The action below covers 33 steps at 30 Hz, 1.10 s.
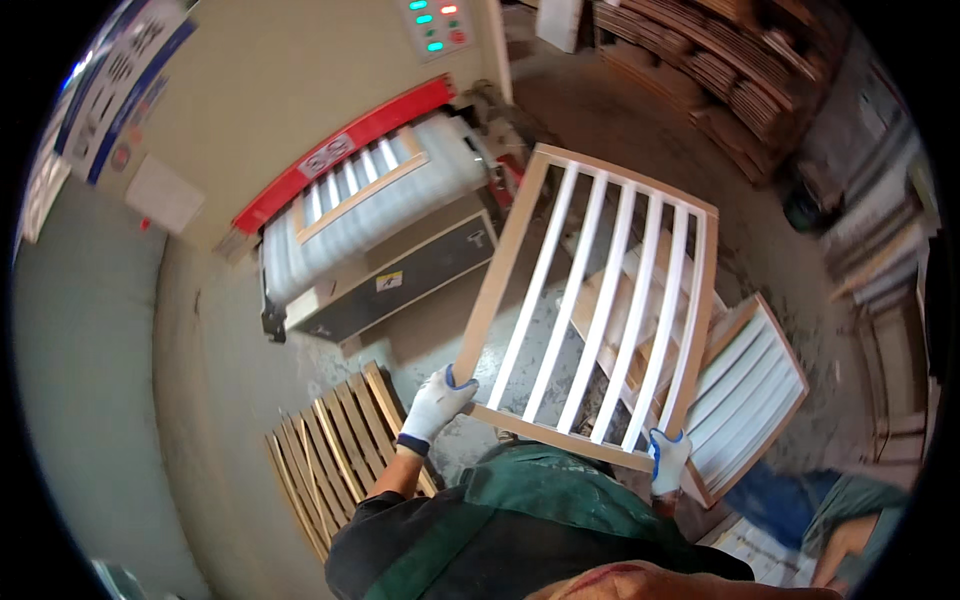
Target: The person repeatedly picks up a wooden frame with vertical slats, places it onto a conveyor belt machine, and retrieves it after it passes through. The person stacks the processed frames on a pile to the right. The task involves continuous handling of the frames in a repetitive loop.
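Note:
Both my hands, in white gloves with blue cuffs, grip a slatted wooden frame (507, 270) with tan edges and white slats. The frame is raised off the floor, tilted before my body. My left hand (440, 403) is closed around its near left corner, thumb on top. At the near right corner, my right hand (670, 460) holds the rim, its fingers partly hidden. Beneath and to the right lies a stack of similar slatted frames (745, 395). Another such frame (362, 197) lies on the machine's pale roller bed, partly under the red bar (400, 108).
The beige machine (300, 70) stands at the far left, with a lit control panel (435, 28). A slatted wooden pallet (335, 445) is on the floor to my left. Stacked boards (700, 65) fill the far right. Another person's forearm (848, 545) shows at lower right.

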Available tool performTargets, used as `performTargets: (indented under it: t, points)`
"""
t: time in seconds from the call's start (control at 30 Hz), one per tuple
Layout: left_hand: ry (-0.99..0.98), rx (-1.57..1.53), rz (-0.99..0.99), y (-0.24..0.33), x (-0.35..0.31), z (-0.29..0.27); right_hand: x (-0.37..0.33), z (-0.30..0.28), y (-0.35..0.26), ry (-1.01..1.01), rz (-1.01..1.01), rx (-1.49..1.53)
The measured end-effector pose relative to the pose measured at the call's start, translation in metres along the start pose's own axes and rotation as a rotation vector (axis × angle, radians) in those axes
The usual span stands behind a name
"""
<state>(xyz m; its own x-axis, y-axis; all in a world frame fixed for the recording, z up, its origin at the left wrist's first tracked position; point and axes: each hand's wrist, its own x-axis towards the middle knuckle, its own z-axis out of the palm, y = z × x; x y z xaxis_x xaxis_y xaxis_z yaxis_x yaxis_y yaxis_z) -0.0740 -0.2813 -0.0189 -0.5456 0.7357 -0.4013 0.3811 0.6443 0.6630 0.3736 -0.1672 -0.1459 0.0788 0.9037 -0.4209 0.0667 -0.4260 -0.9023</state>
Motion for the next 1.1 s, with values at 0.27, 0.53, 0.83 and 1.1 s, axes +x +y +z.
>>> performTargets:
  t: [0.27, 0.53, 0.83, 1.1]
  points:
    - [0.380, -0.262, -0.212, -0.091, -0.066, -0.055, 0.047, 0.153, -0.084, -0.355, -0.216, -0.338]
    - [0.611, -0.262, -0.332, -0.182, -0.091, -0.083, 0.032, 0.291, -0.103, -0.680, -0.338, -0.475]
    - [0.564, -0.136, -0.126, -0.212, -0.053, -0.121, 0.055, 0.365, -0.092, -0.692, -0.340, -0.456]
    - [0.494, -0.317, -0.157, -0.199, -0.018, -0.146, 0.074, 0.396, -0.123, -0.824, -0.203, -0.340]
